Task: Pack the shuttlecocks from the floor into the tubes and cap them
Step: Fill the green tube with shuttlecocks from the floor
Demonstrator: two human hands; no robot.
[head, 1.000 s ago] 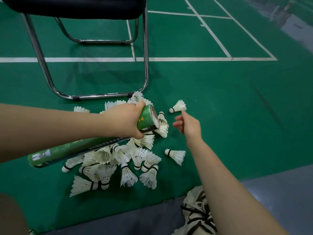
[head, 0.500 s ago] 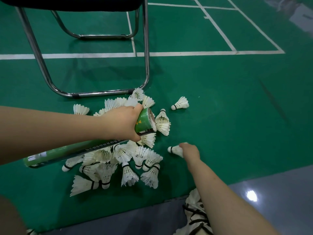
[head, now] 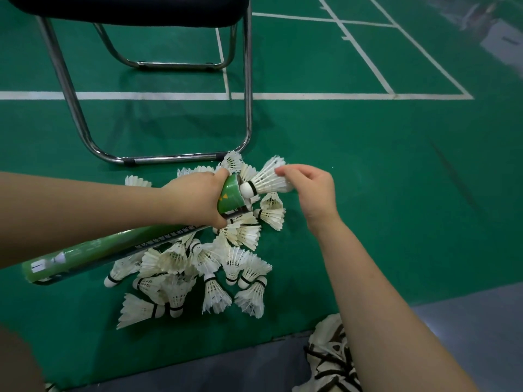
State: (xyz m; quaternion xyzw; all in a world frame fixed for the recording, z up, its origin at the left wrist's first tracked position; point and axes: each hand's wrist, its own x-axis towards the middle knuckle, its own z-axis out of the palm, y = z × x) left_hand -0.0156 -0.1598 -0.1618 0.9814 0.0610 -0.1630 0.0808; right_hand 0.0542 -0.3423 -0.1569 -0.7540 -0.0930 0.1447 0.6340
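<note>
The left hand grips the green tube close to its open end, with the fingers curled round it. The tube lies slanted above the floor. Its open mouth points toward 2 o'clock and its far end points toward 8 o'clock, near the left edge of the view.

The right hand holds one shuttlecock by the wide end of its feather skirt, the fingers bent around it. This shuttlecock lies nearly level, at 9 o'clock from the right hand. Its white cork is just at the mouth of the tube, and I cannot tell if it already touches the rim.

The pile of shuttlecocks rests on the green floor under the tube and spreads toward 6 o'clock from the left hand. Some of them lie on each other, and their corks point in different ways.

A chair with a shiny metal frame stands at 12 o'clock from the pile, and its lower bar is near the topmost feathers. White lines cross the floor behind it. A black and white shoe is at 5 o'clock from the pile, on a grey strip.
</note>
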